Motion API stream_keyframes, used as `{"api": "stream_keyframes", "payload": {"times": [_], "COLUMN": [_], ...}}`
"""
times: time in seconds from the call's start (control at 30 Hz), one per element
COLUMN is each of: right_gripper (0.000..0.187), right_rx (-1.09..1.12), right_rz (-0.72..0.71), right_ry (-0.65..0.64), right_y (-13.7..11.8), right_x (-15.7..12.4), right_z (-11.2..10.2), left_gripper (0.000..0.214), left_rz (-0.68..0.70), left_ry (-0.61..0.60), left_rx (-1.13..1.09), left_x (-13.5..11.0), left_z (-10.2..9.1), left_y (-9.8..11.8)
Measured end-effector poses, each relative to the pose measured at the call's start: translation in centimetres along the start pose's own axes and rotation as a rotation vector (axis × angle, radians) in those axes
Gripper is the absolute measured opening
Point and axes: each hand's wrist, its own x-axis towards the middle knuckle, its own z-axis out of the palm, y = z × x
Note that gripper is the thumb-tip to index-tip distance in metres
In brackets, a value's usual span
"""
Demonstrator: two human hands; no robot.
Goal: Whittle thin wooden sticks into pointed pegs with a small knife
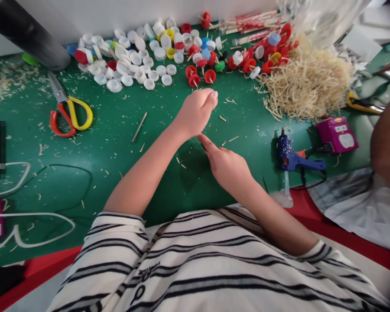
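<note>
My left hand (198, 110) is closed in a fist above the green table, its palm side turned from view; whatever it might hold is hidden. The index finger of my right hand (229, 167) is stretched out and touches the underside of my left wrist, while its other fingers are mostly hidden. Just beyond my left fist lie red bottle caps (209, 76), some with thin wooden sticks through them. A metal nail (139, 126) lies left of my hands, and wood slivers (181, 162) are scattered below them.
White bottle caps (130, 65) are heaped at the back left, near scissors (69, 112) with red and yellow handles. Right are wood shavings (308, 82), wrapped sticks (253, 24), a blue glue gun (289, 154) and a purple box (337, 135). Another person's arm (388, 130) is at the right edge.
</note>
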Motion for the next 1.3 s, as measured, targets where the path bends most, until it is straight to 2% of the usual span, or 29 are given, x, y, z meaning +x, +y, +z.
{"api": "stream_keyframes", "payload": {"times": [0.3,0.67,0.83,1.2,1.3], "right_gripper": [0.065,0.064,0.063,0.061,0.061], "right_rx": [-0.024,-0.017,0.003,0.026,0.035], "right_rz": [-0.028,-0.062,-0.068,-0.072,-0.066], "right_ry": [0.011,0.017,0.031,0.035,0.034], "right_y": [0.2,-0.1,-0.3,-0.1,0.0], "right_x": [0.8,1.7,2.3,2.3,2.1], "right_z": [-0.8,-1.9,-2.0,-1.4,-1.1], "left_gripper": [0.056,0.052,0.054,0.055,0.054], "left_rz": [0.043,0.049,0.034,-0.036,-0.016], "left_ry": [0.097,0.105,0.140,0.048,0.012], "left_rx": [0.080,0.134,0.094,-0.048,-0.074], "left_x": [-0.3,-0.3,-0.1,0.2,0.1], "left_z": [-0.6,-0.8,-1.1,-1.9,-1.8], "left_y": [0.4,0.4,-0.3,-1.3,-1.3]}}
